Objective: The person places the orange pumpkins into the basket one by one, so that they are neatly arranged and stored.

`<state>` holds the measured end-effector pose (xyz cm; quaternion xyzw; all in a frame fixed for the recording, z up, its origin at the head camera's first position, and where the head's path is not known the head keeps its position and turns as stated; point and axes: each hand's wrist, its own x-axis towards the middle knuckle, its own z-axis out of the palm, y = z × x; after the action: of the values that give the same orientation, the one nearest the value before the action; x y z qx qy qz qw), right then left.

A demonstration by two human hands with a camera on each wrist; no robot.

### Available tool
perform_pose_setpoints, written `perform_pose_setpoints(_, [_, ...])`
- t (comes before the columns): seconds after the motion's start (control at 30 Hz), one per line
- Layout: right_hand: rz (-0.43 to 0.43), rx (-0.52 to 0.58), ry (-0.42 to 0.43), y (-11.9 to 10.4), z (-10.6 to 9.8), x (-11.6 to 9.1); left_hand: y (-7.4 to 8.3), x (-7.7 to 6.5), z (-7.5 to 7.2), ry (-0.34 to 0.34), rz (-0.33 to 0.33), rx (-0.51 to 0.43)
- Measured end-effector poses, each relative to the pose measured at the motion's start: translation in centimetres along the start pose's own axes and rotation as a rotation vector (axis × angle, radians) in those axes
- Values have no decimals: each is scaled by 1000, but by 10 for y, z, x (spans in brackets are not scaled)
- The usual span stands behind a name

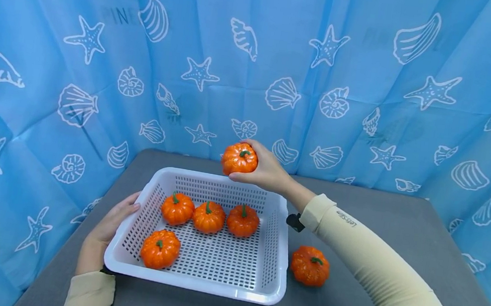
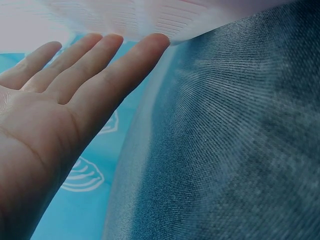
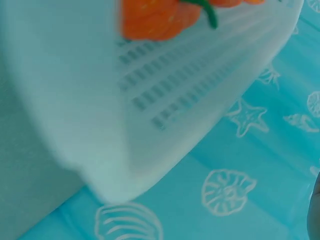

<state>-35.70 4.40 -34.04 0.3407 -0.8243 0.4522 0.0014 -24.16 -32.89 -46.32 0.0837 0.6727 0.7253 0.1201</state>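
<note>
My right hand grips a small orange pumpkin with a green stem, held up over the back rim of a white plastic basket. In the right wrist view only a sliver of that hand shows at the right edge, and the held pumpkin is out of frame. My left hand is at the basket's left side; in the left wrist view its fingers are extended, tips right at the basket wall. Inside the basket, three pumpkins stand in a back row, including a middle one, and another pumpkin sits front left.
One more pumpkin lies on the grey tabletop, right of the basket and beneath my right forearm. A blue curtain with white shells and starfish hangs behind and beside the table.
</note>
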Motion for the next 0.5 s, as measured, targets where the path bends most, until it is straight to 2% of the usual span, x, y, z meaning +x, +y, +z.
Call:
perform_pose_setpoints(0.27, [-29, -2, -44, -10, 23, 8, -1, 0, 0, 11, 1, 14])
perform_pose_setpoints(0.5, [-73, -70, -151, -8, 44, 10, -3, 1, -3, 3, 21, 41])
